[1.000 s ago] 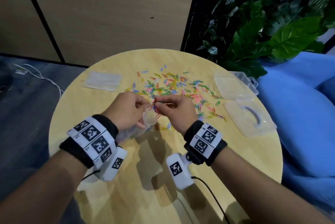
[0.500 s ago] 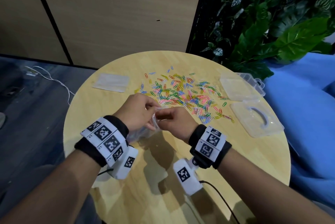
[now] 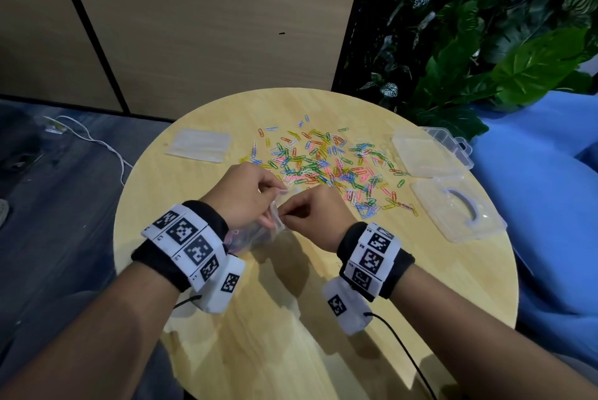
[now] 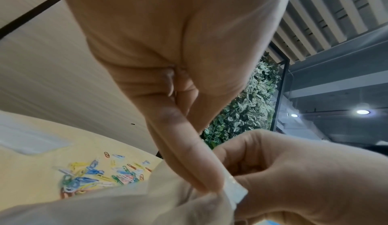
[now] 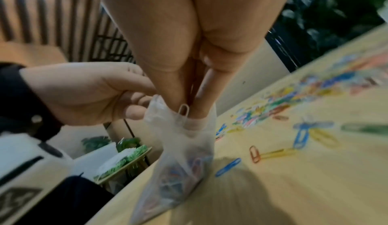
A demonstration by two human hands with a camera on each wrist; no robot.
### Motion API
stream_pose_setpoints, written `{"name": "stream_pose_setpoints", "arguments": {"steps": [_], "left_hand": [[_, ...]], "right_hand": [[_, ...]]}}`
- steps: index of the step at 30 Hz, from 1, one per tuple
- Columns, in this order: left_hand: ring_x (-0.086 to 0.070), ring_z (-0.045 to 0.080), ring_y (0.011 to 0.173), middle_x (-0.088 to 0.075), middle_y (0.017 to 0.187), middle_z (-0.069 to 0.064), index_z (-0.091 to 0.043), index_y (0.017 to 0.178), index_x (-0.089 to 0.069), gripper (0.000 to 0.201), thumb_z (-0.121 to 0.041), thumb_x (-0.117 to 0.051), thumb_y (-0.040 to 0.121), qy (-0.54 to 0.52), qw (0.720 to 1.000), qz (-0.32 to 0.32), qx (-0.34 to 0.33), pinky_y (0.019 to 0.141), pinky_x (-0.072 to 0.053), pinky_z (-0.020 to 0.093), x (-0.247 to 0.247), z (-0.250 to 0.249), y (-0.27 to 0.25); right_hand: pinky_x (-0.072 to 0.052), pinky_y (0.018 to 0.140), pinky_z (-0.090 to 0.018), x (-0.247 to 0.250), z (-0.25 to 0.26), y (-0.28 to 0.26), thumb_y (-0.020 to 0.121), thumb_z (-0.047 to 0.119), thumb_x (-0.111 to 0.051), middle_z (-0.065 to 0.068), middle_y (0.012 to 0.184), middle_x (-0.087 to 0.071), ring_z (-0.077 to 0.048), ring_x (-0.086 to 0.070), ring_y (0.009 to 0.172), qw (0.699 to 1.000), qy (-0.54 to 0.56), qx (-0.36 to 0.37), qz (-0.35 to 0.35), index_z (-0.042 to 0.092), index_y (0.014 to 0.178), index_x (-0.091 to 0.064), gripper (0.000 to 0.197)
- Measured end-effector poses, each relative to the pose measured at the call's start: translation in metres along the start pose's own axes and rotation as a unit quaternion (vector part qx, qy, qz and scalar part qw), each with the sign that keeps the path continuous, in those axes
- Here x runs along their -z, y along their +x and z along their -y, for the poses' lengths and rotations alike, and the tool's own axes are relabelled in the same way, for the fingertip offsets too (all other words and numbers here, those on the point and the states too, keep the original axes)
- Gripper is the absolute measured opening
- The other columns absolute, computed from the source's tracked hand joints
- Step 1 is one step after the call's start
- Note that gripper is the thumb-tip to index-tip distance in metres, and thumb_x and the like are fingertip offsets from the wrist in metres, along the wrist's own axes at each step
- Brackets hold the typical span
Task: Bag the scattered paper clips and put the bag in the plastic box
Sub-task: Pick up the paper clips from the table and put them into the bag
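Many coloured paper clips (image 3: 323, 163) lie scattered across the far middle of the round wooden table (image 3: 291, 335). A small clear bag (image 3: 252, 234) holding several clips stands on the table near its middle. My left hand (image 3: 275, 205) pinches the bag's rim (image 4: 235, 193) and keeps its mouth apart. My right hand (image 3: 286, 213) has thumb and forefinger dipped into the mouth of the bag (image 5: 178, 159), pinching a pale paper clip (image 5: 184, 110). The clear plastic box (image 3: 430, 153) lies open at the far right, with its handled lid (image 3: 456, 208) in front of it.
A flat stack of spare clear bags (image 3: 199, 144) lies at the table's far left. Leafy plants (image 3: 485, 43) and a blue seat (image 3: 550, 189) stand to the right. A white cable (image 3: 97, 140) runs over the floor on the left.
My right hand has carried its clip from just above the bag's mouth down into it. The left hand has kept its hold on the rim. The head view has shifted slightly.
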State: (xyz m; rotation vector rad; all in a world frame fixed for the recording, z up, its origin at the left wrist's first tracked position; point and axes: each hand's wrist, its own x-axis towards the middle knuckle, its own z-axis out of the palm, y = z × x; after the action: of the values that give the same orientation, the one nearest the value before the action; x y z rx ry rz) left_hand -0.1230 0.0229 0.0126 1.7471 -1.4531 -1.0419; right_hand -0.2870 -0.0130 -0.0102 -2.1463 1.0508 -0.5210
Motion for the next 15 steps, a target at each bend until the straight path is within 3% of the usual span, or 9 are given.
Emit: {"name": "stream_pose_setpoints", "arguments": {"steps": [2, 4, 6, 8, 10, 11, 13, 15], "left_hand": [[-0.076, 0.024, 0.062, -0.069, 0.090, 0.008, -0.007, 0.109, -0.074, 0.020, -0.008, -0.055, 0.102, 0.002, 1.000, -0.012, 0.001, 0.069, -0.065, 0.043, 0.005, -0.001, -0.001], [-0.074, 0.019, 0.057, -0.069, 0.086, 0.014, -0.006, 0.108, -0.073, 0.019, -0.006, -0.055, 0.101, -0.006, 0.999, -0.044, 0.009, 0.062, -0.065, 0.034, 0.018, 0.000, 0.000], [-0.072, 0.016, 0.054, -0.069, 0.081, 0.012, -0.003, 0.107, -0.074, 0.017, -0.006, -0.059, 0.099, -0.027, 0.996, -0.084, 0.021, 0.056, -0.063, 0.029, 0.034, 0.004, 0.000], [-0.073, 0.017, 0.057, -0.068, 0.078, 0.008, -0.001, 0.107, -0.074, 0.017, -0.008, -0.062, 0.098, -0.047, 0.992, -0.109, 0.033, 0.057, -0.063, 0.028, 0.046, 0.008, -0.001], [-0.073, 0.021, 0.062, -0.068, 0.078, 0.009, 0.000, 0.107, -0.073, 0.017, -0.008, -0.062, 0.098, -0.059, 0.991, -0.111, 0.038, 0.060, -0.064, 0.032, 0.049, 0.010, -0.003], [-0.073, 0.021, 0.062, -0.067, 0.078, 0.009, 0.000, 0.107, -0.073, 0.017, -0.007, -0.061, 0.098, -0.059, 0.992, -0.104, 0.036, 0.060, -0.064, 0.033, 0.047, 0.010, -0.003], [-0.072, 0.015, 0.057, -0.066, 0.077, 0.009, 0.001, 0.107, -0.073, 0.017, -0.007, -0.061, 0.098, -0.053, 0.994, -0.090, 0.031, 0.057, -0.064, 0.031, 0.041, 0.009, -0.003], [-0.072, 0.013, 0.053, -0.065, 0.079, 0.008, 0.001, 0.106, -0.073, 0.017, -0.007, -0.060, 0.099, -0.049, 0.995, -0.079, 0.029, 0.054, -0.062, 0.029, 0.037, 0.009, -0.003]], "right_hand": [[-0.052, 0.071, -0.014, 0.005, 0.003, 0.001, 0.082, 0.001, -0.064, 0.003, 0.077, -0.075, -0.002, -0.065, 0.063, 1.000, 0.014, 0.017, 0.002, 0.013, 0.087, -0.080, 0.021], [-0.059, 0.079, -0.026, 0.018, 0.002, 0.005, 0.084, -0.007, -0.054, -0.002, 0.083, -0.076, -0.009, -0.071, 0.072, 0.996, 0.080, -0.003, -0.044, 0.011, 0.089, -0.079, 0.030], [-0.059, 0.085, -0.034, 0.032, -0.007, 0.009, 0.087, -0.007, -0.048, -0.005, 0.096, -0.076, -0.014, -0.072, 0.081, 0.997, 0.030, -0.013, -0.073, 0.011, 0.099, -0.077, 0.036], [-0.050, 0.101, -0.039, 0.036, -0.018, 0.009, 0.095, 0.005, -0.047, -0.004, 0.127, -0.066, -0.020, -0.066, 0.107, 0.989, -0.149, 0.002, 0.008, 0.017, 0.121, -0.069, 0.036], [-0.033, 0.115, -0.044, 0.021, -0.028, 0.003, 0.102, 0.022, -0.041, -0.006, 0.154, -0.040, -0.026, -0.041, 0.138, 0.952, -0.276, 0.033, 0.131, 0.022, 0.141, -0.052, 0.041], [-0.031, 0.115, -0.047, 0.009, -0.030, -0.002, 0.101, 0.030, -0.034, -0.008, 0.158, -0.031, -0.030, -0.032, 0.143, 0.934, -0.306, 0.060, 0.173, 0.023, 0.145, -0.045, 0.045], [-0.035, 0.108, -0.052, -0.016, -0.034, -0.009, 0.093, 0.046, -0.018, -0.011, 0.158, -0.027, -0.033, -0.030, 0.141, 0.898, -0.359, 0.102, 0.234, 0.024, 0.144, -0.040, 0.060], [-0.033, 0.106, -0.053, -0.028, -0.042, -0.014, 0.087, 0.051, -0.010, -0.008, 0.159, -0.023, -0.032, -0.027, 0.141, 0.873, -0.402, 0.106, 0.256, 0.022, 0.148, -0.031, 0.071]]}}
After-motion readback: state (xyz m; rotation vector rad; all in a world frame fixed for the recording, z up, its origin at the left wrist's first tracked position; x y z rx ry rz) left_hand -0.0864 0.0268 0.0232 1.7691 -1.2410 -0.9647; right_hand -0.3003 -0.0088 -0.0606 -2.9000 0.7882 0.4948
